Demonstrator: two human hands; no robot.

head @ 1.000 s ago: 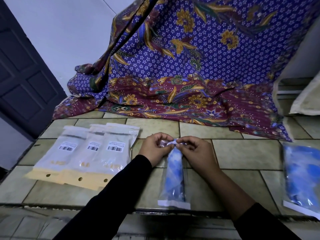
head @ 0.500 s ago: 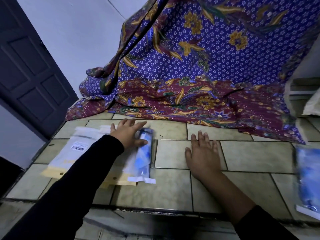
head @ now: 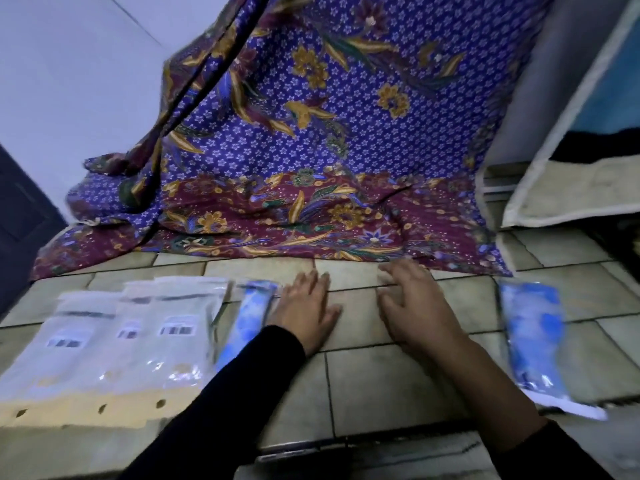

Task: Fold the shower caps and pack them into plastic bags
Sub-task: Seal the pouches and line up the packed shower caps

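- Leftmost, bags (head: 114, 341) overlap near the front edge; their barcode labels (head: 176, 330) are too blurred to read.
- Packed cap (head: 247, 320) lies just beside them.
- Left hand (head: 304, 306) lies flat, empty; right hand (head: 412, 303) is spread, empty, with bare tiles (head: 381, 382) between.
- Second pack (head: 533, 341) reaches the front edge.

head cam, looks fwd+down, close over tiled surface (head: 381, 386).

Two bare hands are seen, the left hand (head: 306, 311) and the right hand (head: 417, 306), both slightly blurred. A plain black long-sleeved garment is worn. The left sleeve (head: 221, 407) is drawn down to the wrist. The right sleeve (head: 561, 455) is seen only near the lower edge, its cuff set farther up the forearm, most of which is left uncovered.
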